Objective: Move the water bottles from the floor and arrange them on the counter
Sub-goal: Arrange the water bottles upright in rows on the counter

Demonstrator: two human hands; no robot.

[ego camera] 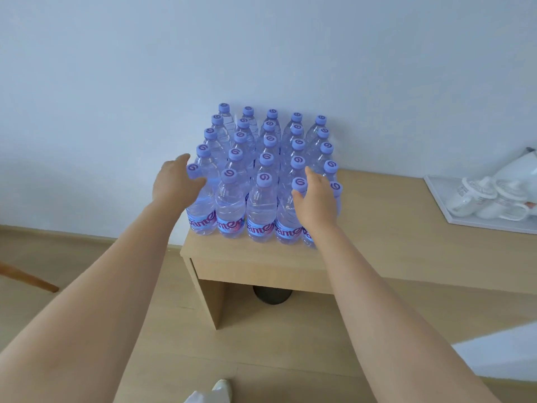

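While both arms reach forward, I see my hands at the front of the bottle block.
Left hand [174,181] lies flat, fingers together, against the 9 o'clock bottle; right hand [315,199], loosely spread, rests on bottles at 3 o'clock. Clear ribbed plastic water bottles [261,175] stand upright in rows, purple caps up, on the pale wood counter [377,228] against the wall.

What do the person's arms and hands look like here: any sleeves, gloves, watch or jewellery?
Both arms are bare along all that shows, with no sleeve in view. The left hand and the right hand wear no gloves. No watch, bracelet, ring or marking shows on either wrist or on the visible fingers.
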